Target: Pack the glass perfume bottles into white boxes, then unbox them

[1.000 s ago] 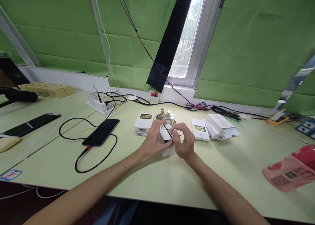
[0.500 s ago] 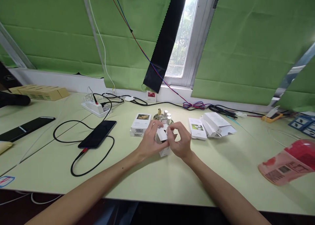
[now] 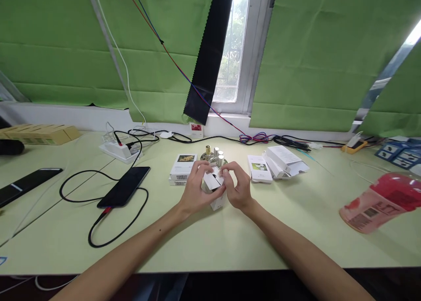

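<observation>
A small white cardboard box (image 3: 217,203) stands upright on the table between my hands, its top flaps (image 3: 211,181) loose. My left hand (image 3: 194,190) wraps around its left side, thumb across the front and fingers at the top. With thumb and index finger, my right hand (image 3: 239,188) pinches a flap at the top right edge. What lies inside the box is hidden. Just behind it are several small bottles with silver caps (image 3: 221,158) and a gold cap (image 3: 208,150).
Two stacked white boxes (image 3: 183,166) lie to the left, a flat white box (image 3: 259,168) and opened cartons (image 3: 285,161) to the right. Further out are a black phone (image 3: 124,187) on a cable, a power strip (image 3: 115,152) and a pink-red jar (image 3: 378,204). Cables (image 3: 256,137) run along the wall.
The view has shifted slightly to the right. The top flaps now spread wider and flatter, and my right fingers have closed in on the flap's edge.
</observation>
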`<state>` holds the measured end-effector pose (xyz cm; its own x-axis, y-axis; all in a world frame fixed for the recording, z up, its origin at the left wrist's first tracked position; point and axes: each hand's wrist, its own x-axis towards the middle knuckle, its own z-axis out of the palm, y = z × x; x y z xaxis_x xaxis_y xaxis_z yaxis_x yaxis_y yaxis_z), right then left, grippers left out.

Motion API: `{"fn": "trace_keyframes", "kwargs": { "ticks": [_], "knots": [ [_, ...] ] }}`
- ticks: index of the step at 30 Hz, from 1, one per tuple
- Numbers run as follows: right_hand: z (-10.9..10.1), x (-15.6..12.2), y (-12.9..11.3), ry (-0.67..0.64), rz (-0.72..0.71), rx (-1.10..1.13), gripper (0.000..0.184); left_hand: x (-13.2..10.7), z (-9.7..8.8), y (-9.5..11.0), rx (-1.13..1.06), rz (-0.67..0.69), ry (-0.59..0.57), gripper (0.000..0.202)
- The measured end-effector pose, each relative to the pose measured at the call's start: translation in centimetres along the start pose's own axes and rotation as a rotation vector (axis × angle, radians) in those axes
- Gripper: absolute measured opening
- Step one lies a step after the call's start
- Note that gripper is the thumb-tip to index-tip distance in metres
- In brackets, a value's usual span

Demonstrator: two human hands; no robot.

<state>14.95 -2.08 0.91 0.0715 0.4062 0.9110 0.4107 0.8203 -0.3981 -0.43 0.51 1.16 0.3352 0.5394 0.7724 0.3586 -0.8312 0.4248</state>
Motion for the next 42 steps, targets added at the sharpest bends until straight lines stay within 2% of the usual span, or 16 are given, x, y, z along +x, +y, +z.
{"fn": "trace_keyframes", "kwargs": {
  "ticks": [5, 11, 15, 19, 22, 26, 33, 39, 42],
  "knots": [
    [0.0, -0.1, 0.2, 0.007, 0.005, 0.007, 0.01, 0.2, 0.0, -0.2, -0.008, 0.046, 0.011, 0.036],
    [0.0, 0.0, 0.1, 0.0, 0.03, 0.006, 0.014, 0.3, -0.3, -0.1, -0.009, 0.04, 0.013, 0.048],
    [0.0, -0.1, 0.1, 0.013, 0.065, -0.021, 0.024, 0.6, -0.6, 0.0, 0.006, 0.054, 0.008, 0.048],
    [-0.1, -0.3, 0.4, -0.068, 0.137, 0.009, 0.038, 0.9, -0.8, 0.1, 0.017, 0.088, -0.01, 0.045],
    [0.1, -0.6, 0.6, -0.108, 0.182, 0.081, 0.041, 1.0, -0.8, 0.2, 0.006, 0.108, -0.014, 0.043],
    [0.4, -1.0, 0.8, -0.092, 0.215, 0.146, 0.04, 1.1, -0.9, 0.0, -0.002, 0.129, -0.035, 0.043],
    [0.6, -1.2, 0.8, -0.105, 0.251, 0.156, 0.035, 0.4, -0.6, -1.1, -0.103, 0.04, -0.08, 0.075],
    [0.6, -1.2, 0.9, -0.12, 0.24, 0.168, 0.029, 0.4, -0.7, -1.1, -0.086, 0.025, -0.098, 0.06],
    [0.6, -1.2, 1.0, -0.138, 0.25, 0.171, 0.03, 0.6, -0.9, -0.8, -0.06, 0.06, -0.114, 0.054]
  ]
}}
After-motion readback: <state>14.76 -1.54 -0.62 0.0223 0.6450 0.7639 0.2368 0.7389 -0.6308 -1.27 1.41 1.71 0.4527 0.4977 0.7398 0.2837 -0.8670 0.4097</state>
